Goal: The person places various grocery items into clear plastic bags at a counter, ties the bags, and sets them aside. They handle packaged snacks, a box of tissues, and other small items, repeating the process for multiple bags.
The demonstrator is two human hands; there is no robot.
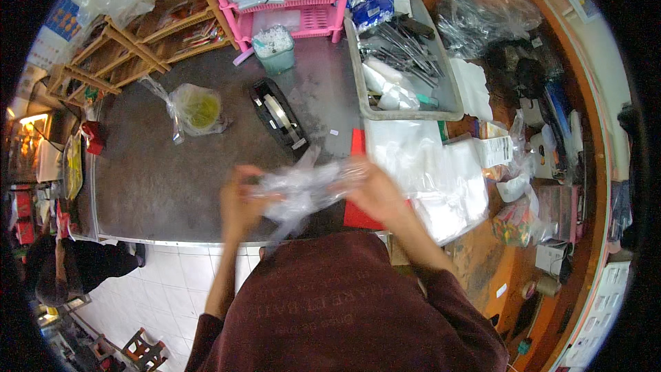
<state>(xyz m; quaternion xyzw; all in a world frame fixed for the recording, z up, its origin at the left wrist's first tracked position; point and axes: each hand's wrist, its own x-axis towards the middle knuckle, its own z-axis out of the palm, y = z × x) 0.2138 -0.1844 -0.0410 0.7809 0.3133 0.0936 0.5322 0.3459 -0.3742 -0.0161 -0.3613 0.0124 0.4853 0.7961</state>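
Note:
Between my two hands, over the near edge of the dark tabletop, is a crumpled clear plastic bag (302, 186), blurred by motion. My left hand (248, 199) grips its left side and my right hand (369, 186) its right side. Whether anything is inside the bag cannot be made out. Just beyond it stands a black tape dispenser (279, 113) with a roll of tape. Farther left, a knotted clear bag (196, 108) with yellow-green contents rests on the table. A red flat sheet (359, 214) lies partly under my right hand.
Stacks of clear plastic bags (408, 150) lie to the right, below a grey tray (408, 113) of utensils. At the back are a pink plastic rack (338, 10), a container of white bits (276, 59) and a wooden rack (137, 49). Another person (82, 266) is at the far left.

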